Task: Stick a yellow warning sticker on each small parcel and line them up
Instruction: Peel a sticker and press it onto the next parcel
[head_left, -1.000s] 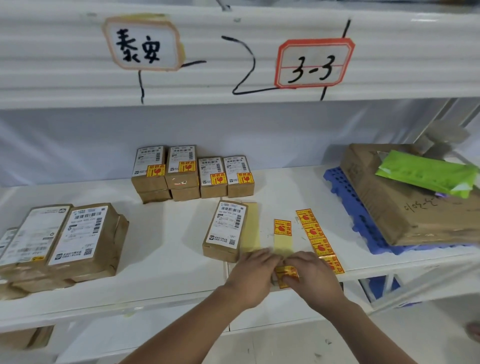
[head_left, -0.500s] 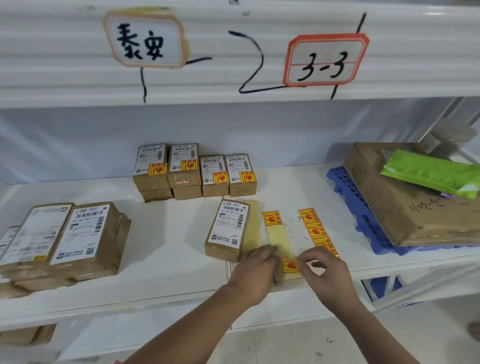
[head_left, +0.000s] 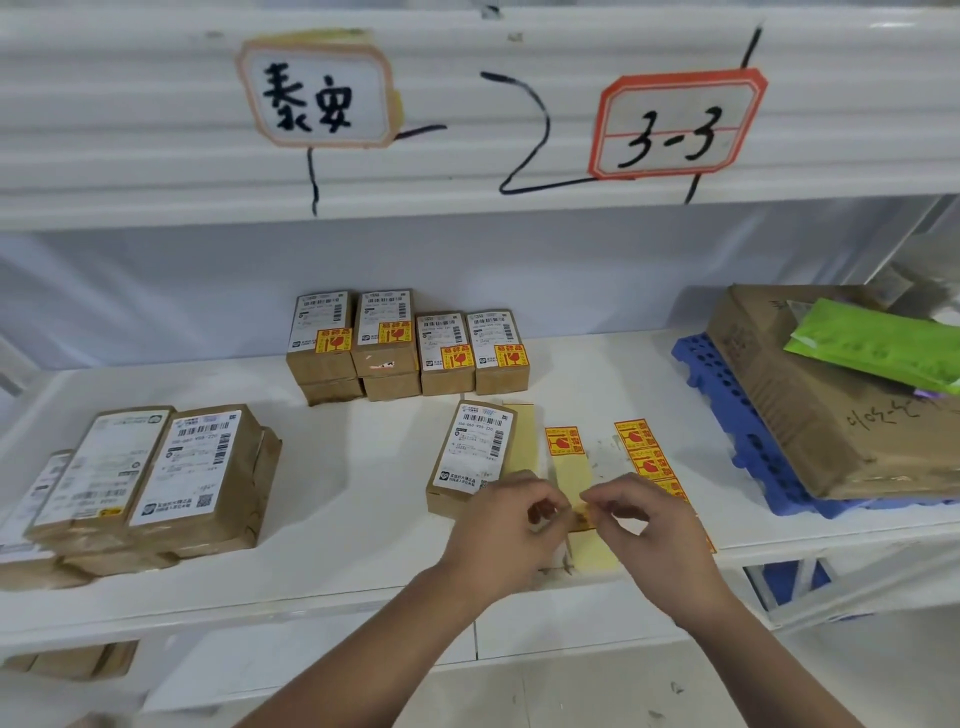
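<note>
White shelf (head_left: 363, 519), smooth, matte surface. Small parcel (head_left: 470, 457): brown kraft-paper box, rectangular, white printed barcode label covering its top; no yellow sticker visible on it. It lies near the front edge, just left of the backing strip (head_left: 571, 470), a pale yellow glossy band carrying 1 yellow-and-red square sticker (head_left: 563, 440) at its far end. Left hand (head_left: 501, 530) rests on the strip's near part, beside the parcel's front corner, fingers curled; whether it grips anything, cannot tell. Right hand (head_left: 657, 530) pinches thumb to forefinger on a small yellow warning sticker (head_left: 583, 515) at the strip. A second strip of stickers (head_left: 644, 452) lies to the right, partly under the right hand. At the back, 4 stickered parcels (head_left: 408, 343) stand side by side in a row. Unstickered parcel pile (head_left: 156, 483) at left.
</note>
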